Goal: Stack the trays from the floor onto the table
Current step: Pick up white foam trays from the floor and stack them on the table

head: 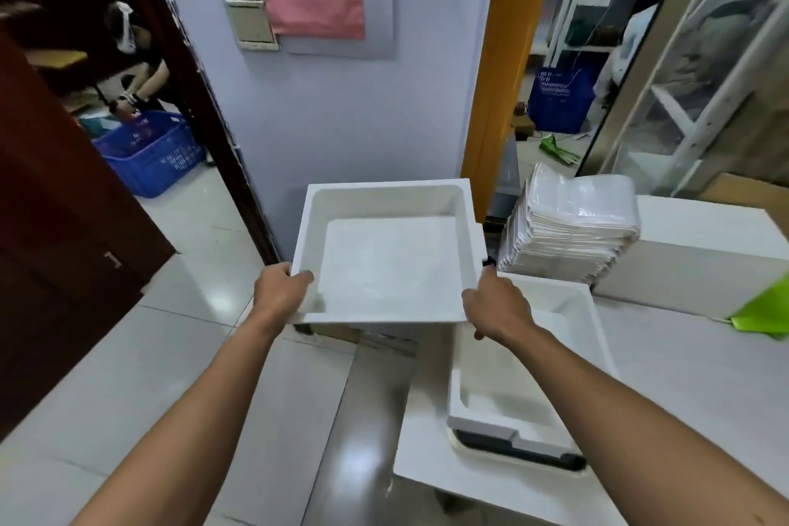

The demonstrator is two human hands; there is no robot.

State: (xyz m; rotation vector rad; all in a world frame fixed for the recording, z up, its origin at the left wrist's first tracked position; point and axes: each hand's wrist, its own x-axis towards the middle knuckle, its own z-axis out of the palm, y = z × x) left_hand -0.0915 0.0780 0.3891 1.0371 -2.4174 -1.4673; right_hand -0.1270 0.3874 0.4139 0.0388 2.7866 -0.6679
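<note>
Tray (386,265) between left grip (279,290), right grip (497,305)

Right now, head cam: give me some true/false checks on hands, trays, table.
1. The left hand and right hand both grip the held white tray. True.
2. The held white tray has packets in it. False: it is empty.
3. A second white tray lies on the table. True.
4. The stack of clear plastic packets sits on the floor. False: it is on the table, behind the second white tray.
5. The blue crate at left stands on the table. False: it is on the floor, in the doorway.
</note>
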